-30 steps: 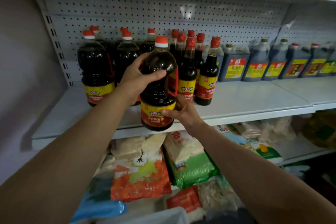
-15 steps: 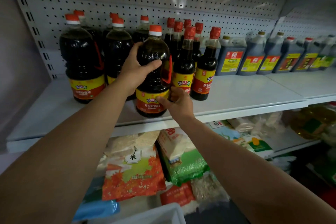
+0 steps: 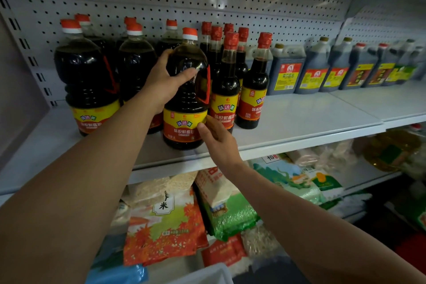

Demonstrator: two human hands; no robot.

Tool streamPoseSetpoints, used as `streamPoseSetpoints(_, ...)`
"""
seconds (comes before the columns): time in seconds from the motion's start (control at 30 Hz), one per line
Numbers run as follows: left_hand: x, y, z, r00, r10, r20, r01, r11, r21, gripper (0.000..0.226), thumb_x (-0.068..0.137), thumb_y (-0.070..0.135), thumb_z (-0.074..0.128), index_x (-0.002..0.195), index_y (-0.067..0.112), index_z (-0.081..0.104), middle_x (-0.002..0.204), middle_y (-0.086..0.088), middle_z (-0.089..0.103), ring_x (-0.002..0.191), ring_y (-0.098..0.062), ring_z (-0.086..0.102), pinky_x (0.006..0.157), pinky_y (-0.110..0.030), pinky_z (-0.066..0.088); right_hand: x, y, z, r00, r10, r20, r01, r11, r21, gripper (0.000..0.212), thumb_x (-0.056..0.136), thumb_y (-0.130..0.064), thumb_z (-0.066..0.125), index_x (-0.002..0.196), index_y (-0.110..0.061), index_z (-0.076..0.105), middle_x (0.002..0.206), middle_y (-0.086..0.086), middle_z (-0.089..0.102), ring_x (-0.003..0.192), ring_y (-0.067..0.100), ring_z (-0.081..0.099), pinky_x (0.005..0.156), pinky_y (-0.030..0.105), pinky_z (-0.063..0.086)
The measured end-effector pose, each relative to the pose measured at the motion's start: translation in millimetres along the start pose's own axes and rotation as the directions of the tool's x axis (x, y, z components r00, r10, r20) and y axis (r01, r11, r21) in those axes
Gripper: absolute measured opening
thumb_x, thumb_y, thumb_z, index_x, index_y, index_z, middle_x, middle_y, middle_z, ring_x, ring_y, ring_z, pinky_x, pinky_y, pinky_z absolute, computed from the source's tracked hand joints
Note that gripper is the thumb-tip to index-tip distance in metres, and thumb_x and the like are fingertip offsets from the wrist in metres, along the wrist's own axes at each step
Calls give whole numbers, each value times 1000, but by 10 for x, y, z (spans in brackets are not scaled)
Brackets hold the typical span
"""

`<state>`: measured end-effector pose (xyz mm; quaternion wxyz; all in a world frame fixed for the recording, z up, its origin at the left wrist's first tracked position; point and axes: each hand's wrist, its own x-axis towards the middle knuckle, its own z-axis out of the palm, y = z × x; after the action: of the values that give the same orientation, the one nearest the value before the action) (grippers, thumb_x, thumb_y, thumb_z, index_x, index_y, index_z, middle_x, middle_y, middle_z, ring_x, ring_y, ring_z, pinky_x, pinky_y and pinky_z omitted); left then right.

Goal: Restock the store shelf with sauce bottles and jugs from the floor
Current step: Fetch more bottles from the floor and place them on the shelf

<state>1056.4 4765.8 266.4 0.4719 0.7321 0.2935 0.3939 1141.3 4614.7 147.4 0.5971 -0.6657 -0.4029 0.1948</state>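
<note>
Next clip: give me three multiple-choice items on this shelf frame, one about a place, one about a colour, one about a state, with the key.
1. Where does the big sauce bottle in the person's grasp stand?
A. on the white shelf
B. on the floor
C. on the rice bags

2. What colour is its cap?
A. green over black
B. red over white
C. blue

3. What is the left hand doing?
A. hanging idle
B. resting flat on the shelf
C. gripping the bottle's shoulder

Key: 1 A, its base sits near the white shelf's front edge; 2 B, red top with a white band; 3 C, thumb and fingers wrap the bottle while the right hand touches its label.
</note>
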Motion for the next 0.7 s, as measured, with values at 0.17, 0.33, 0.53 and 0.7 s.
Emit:
streamPoseSetpoints(0.17, -12, -42, -45, 1000, 5, -5, -5, 999, -33, 71, 80, 45, 77, 141, 43, 41, 139, 6, 53, 126, -20, 52, 103, -50, 48, -29, 43, 80, 993, 52, 106, -64, 991, 117, 64, 100, -54, 53, 158, -33, 34, 155, -12, 44, 140, 7, 42, 116, 32, 38)
streamPoseSetpoints(0.33, -95, -118, -71, 999, 3, -47, -4, 1000, -13, 84, 78, 34, 82, 146, 36, 33, 140, 6, 50, 128, -18, 48, 105, -44, 44, 115, 17, 209, 991, 66, 118, -79, 991, 107, 68, 97, -64, 50, 157, -36, 34, 154, -13, 46, 141, 9, 43, 120, 42, 35)
streamPoseSetpoints(0.53, -47, 126, -95, 997, -68, -36, 73, 984, 160, 83, 78, 32, 83, 142, 30, 31, 140, 0, 49, 124, -22, 49, 99, -44, 48, 164, 41, 284, 999, 34, 34, -34, 999, 3, 65, 97, -69, 42, 156, -44, 30, 163, -4, 29, 149, 19, 29, 123, 43, 28)
streamPoseSetpoints(0.7, -28, 209, -122, 992, -128, -19, 129, 957, 259, 80, 79, 32, 82, 140, 30, 31, 142, -2, 44, 128, -31, 48, 87, -53, 56, 187, -8, 354, 995, 97, 4, -97, 994, -40, 70, 99, -66, 38, 160, -42, 16, 165, 5, 20, 151, 27, 20, 123, 45, 22)
